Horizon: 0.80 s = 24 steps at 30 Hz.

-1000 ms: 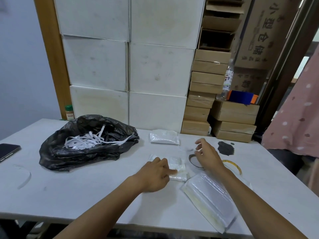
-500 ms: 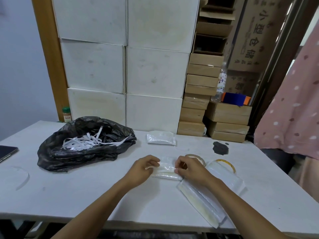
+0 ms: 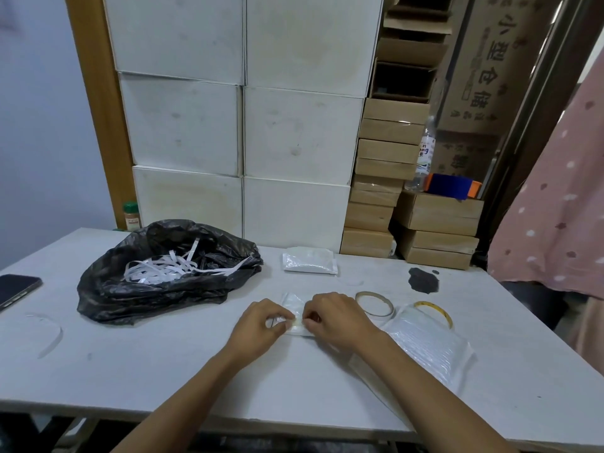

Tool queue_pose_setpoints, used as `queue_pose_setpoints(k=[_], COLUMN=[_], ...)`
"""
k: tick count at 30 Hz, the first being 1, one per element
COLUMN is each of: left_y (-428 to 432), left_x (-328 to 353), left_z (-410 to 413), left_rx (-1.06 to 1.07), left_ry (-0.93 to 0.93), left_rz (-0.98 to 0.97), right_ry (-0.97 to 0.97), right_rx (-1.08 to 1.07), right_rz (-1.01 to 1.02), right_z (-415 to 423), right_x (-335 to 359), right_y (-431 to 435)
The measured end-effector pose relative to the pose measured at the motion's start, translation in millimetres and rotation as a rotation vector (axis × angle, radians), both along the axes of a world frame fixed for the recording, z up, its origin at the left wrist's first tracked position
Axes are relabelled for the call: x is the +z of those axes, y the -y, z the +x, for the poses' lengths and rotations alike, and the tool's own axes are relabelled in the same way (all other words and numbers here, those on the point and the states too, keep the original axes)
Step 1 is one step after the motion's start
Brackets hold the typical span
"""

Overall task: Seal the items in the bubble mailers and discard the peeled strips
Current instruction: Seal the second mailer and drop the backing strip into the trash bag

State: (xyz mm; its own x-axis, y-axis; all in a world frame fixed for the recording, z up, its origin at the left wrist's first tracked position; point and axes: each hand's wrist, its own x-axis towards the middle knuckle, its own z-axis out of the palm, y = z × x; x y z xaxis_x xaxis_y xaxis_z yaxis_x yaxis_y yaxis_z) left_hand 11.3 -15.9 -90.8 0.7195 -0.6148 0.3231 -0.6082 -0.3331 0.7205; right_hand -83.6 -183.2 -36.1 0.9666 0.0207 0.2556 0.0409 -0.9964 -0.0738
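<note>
While the small bubble mailer (image 3: 294, 308) lies flat near the middle of the white table (image 3: 163, 364), we see the left hand (image 3: 261, 325) and the right hand (image 3: 336, 318) pinching its near edge, fingertips almost meeting. A stack of mailers (image 3: 428, 348) lies to the right under the right forearm. Far left, a black bag (image 3: 108, 295) holds white peeled strips (image 3: 160, 269). Another packet (image 3: 310, 260) sits farther back.

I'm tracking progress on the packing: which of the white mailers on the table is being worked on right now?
The small mailer at the table's middle, pinched by both hands; the far mailer and the large mailer at right lie untouched.
</note>
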Motion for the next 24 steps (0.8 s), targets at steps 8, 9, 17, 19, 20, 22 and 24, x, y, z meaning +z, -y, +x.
queue_pose_setpoints(k=[8,9,17,19,20,22,24], left_y=[1.2,1.8,4.9,5.1,5.0,4.6,5.1], left_x=[-1.1,-1.4,-1.5,-0.8,-1.1,-1.1,0.7], left_z=[3.2,3.1,3.4,2.4,2.0,0.3,-0.5], left_rx=[-0.001,0.001,0.007,0.008,0.010,0.018,0.029], left_ry=[0.009,0.009,-0.010,-0.010,-0.014,-0.022,-0.021], left_rz=[0.042,0.045,0.029,0.032,0.034,0.035,0.034], right_ry=[-0.107,-0.118,-0.118,-0.082,-0.048,0.022,0.069], right_rx=[0.121,0.135,0.241,0.239,0.215,0.178,0.067], right_rz=[-0.221,-0.250,-0.500,-0.502,-0.496,-0.435,-0.199], right_z=[4.5,4.9,6.8,6.0,6.0,4.5,3.0], right_x=[7.7,8.8,3.2,-0.1,-1.5,-7.2,-10.6], right_y=[-1.1,-1.3,-14.5,-14.3,-14.6,-13.9,-9.1])
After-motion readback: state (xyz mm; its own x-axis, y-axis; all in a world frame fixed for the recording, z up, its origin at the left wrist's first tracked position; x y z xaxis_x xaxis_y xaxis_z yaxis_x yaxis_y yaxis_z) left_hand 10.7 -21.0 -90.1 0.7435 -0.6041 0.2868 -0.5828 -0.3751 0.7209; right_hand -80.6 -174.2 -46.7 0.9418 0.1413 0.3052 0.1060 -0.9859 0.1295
